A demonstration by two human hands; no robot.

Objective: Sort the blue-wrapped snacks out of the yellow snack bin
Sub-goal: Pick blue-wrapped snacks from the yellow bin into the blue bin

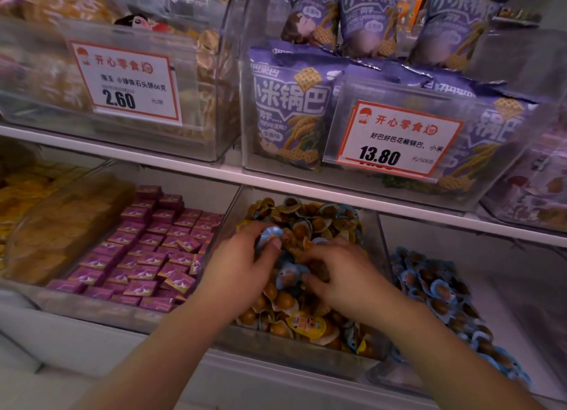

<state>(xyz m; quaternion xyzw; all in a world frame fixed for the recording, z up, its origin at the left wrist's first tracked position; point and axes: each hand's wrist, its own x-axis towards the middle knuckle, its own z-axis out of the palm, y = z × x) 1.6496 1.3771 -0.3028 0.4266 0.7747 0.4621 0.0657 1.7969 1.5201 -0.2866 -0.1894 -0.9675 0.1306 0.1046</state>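
Blue-wrapped snacks (290, 276) lie mixed among yellow-wrapped ones in the clear snack bin (294, 353) on the lower shelf, in the middle of the view. Going left to right: a bin of small purple boxes (147, 250) stands just beside it. Next, the left hand (242, 265) reaches into the mixed bin with its fingers curled, pinching one blue-wrapped piece (270, 236) between thumb and fingertips, lifted a little above the pile. Close beside it, the right hand (343, 274) rests on the heap, fingers bent down and closing on several blue wrappers under them; whether it has fully grasped them cannot be told. Further right, a neighbouring bin (503, 290) holds only blue-wrapped snacks. Above, purple snack bags (291, 109) and a price card (395, 139) fill the upper shelf.
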